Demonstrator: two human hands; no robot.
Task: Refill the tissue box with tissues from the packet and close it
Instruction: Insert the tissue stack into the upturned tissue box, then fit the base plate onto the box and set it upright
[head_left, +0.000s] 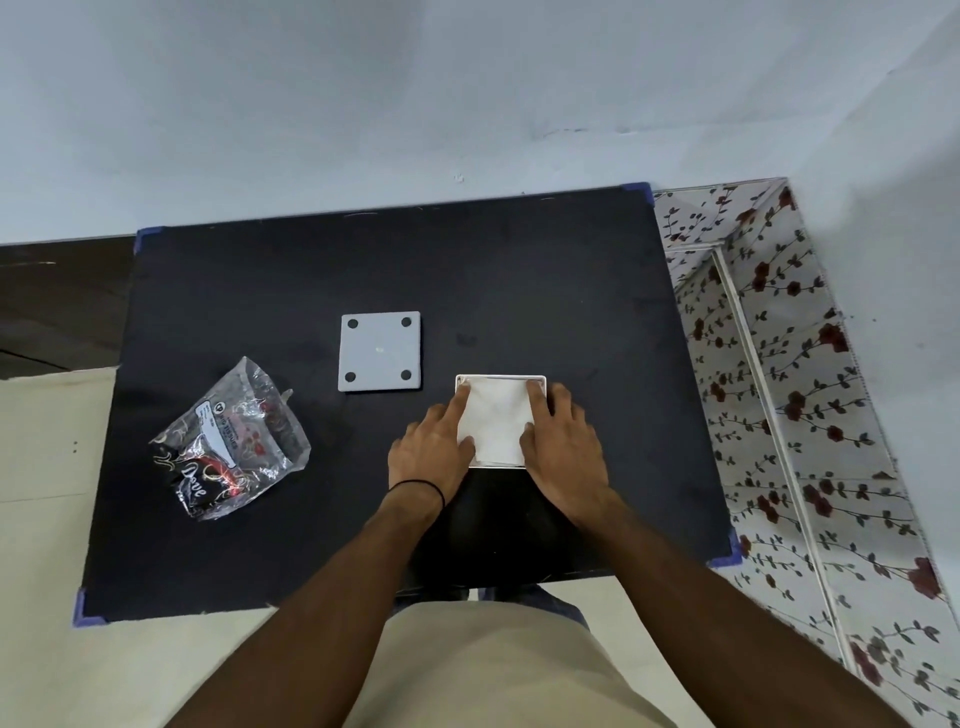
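Note:
A white square tissue box (500, 378) stands open on the black table, right of centre. White tissues (497, 418) fill it to the rim. My left hand (435, 449) lies on the left side of the stack, with a finger reaching to the far left corner. On the right side rests my right hand (563, 447), fingers spread flat on the tissues and the box edge. The box's grey square lid (380, 351), with a dark round dot at each corner, lies flat on the table to the upper left of the box. The crumpled clear plastic packet (231, 441) lies at the left.
The black table (519, 270) has blue corner guards and stands against a pale wall. To its right is a floral-patterned surface (789, 395). A dark wooden surface (57, 296) lies beyond the left edge.

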